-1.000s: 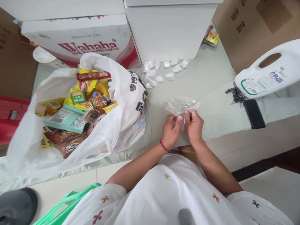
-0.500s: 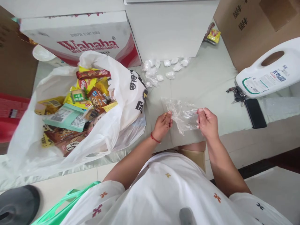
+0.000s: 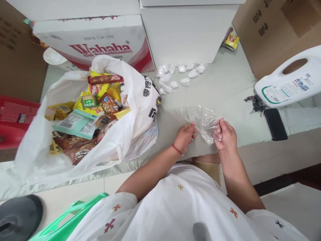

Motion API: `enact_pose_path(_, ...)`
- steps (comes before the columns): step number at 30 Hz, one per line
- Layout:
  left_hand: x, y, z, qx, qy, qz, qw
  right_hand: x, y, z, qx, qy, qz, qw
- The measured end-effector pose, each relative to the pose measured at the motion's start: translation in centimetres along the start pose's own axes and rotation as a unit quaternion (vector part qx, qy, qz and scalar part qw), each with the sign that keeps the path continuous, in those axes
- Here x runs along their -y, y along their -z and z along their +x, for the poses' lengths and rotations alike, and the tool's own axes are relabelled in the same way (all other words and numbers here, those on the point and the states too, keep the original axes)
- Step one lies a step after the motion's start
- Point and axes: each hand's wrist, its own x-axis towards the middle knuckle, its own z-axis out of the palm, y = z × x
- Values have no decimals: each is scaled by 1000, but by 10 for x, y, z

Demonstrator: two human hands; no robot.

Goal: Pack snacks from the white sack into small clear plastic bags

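Between my hands is a thin, crumpled clear plastic bag (image 3: 204, 120), held just above the pale cloth-covered surface. My left hand (image 3: 186, 135), with a red string at the wrist, pinches the bag's near-left edge between thumb and fingers. On the other side my right hand (image 3: 226, 134) grips a gathered part of the same bag. Farther back lie several small bundled clear plastic packets (image 3: 165, 78), close to a white box. To the left stands a white plastic carrier bag (image 3: 136, 110), open and full of wrapped snacks (image 3: 107, 103).
A Wahaha carton (image 3: 100, 43) and a white box (image 3: 185, 33) line the back. On the right are a white detergent bottle (image 3: 288, 80), keys (image 3: 257, 104), a black phone (image 3: 276, 124) and a brown carton (image 3: 278, 36). A green bag (image 3: 72, 217) hangs below the front edge.
My left hand has shifted right along the plastic bag, closer to my right hand. More of the bag is bunched at my right hand. The camera view has moved slightly left.
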Motion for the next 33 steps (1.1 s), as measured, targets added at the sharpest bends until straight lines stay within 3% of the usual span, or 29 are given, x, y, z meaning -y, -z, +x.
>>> enact_pose_path(3, 1, -10, 11, -43, -19, -12, 999, -2, -3, -6, -4, -1, 17, 1000)
enact_pose_path(7, -4, 6, 14, -7, -43, -85, 995, 5, 9, -5, -10, 2, 29, 1000)
enact_pose_path(12, -9, 25, 4, 22, 49, -124, 991, 6, 25, 6, -3, -74, 103, 992)
enact_pose_path(17, -11, 11, -1, 33, 117, -102, 987, 0, 25, 11, 3, -162, 183, 970)
enact_pose_path(21, -13, 7, 2, 103, 158, -244, 951, 0, 31, 11, 79, -219, 261, 937)
enact_pose_path(24, -10, 16, 4, 163, 143, -327, 920, 1, 40, 11, 118, -230, 295, 920)
enact_pose_path(29, 3, 23, 4, 231, 120, -288, 921, 0, 46, 11, 134, -199, 233, 942)
enact_pose_path(33, 6, 13, 3, 174, 86, -226, 955, -2, 39, 9, 130, -174, 163, 962)
